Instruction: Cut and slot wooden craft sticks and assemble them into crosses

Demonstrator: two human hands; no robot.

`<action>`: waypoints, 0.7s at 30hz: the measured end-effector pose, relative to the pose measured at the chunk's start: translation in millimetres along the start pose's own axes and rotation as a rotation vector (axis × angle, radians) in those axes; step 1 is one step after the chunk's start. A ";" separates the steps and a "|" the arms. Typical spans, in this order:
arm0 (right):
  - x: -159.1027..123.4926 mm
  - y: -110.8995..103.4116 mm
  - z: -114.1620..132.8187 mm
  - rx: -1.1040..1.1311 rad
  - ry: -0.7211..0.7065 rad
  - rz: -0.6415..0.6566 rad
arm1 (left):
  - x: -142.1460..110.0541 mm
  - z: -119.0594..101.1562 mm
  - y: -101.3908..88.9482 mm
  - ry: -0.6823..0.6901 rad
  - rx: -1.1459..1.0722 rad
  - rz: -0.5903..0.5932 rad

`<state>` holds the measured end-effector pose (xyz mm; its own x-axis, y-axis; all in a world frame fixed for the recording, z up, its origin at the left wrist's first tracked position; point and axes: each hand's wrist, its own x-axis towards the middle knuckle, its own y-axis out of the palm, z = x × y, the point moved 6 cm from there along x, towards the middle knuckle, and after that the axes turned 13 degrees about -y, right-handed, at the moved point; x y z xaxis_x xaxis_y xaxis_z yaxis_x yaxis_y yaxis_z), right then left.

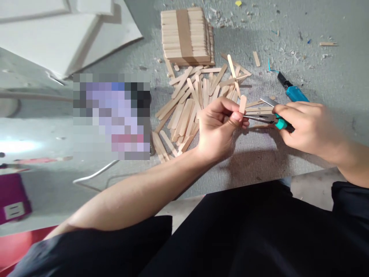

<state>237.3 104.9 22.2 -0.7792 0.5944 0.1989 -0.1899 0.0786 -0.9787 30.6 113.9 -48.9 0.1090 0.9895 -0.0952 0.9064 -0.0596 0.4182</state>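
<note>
My left hand pinches a wooden craft stick upright between thumb and fingers. In my right hand are long-nose pliers with teal and black handles, their jaws reaching to the left fingertips beside the stick's lower part. Whether the jaws grip the stick is hidden by the left thumb. A flat metal blade juts out near the right index finger; its other end is covered by the hand. Loose craft sticks lie in a heap behind and left of my left hand.
A paper-banded bundle of craft sticks stands behind the heap. A blue hot-glue pen or similar blue tool lies beyond my right hand. White boards are at the upper left, a purple box at the far left. Scraps litter the table.
</note>
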 end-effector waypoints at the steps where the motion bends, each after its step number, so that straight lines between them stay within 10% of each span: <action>1: 0.5 -0.2 -0.9 0.008 -0.007 0.002 | 0.3 1.3 0.3 -0.020 -0.020 0.009; 21: 12.6 -1.6 -15.9 0.473 0.031 0.087 | -7.0 5.3 18.0 -0.606 -0.463 0.147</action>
<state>237.2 125.0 25.5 -0.7877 0.6064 0.1084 -0.3809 -0.3411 -0.8594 48.2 105.2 -45.5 0.5405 0.7226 -0.4311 0.6168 0.0083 0.7871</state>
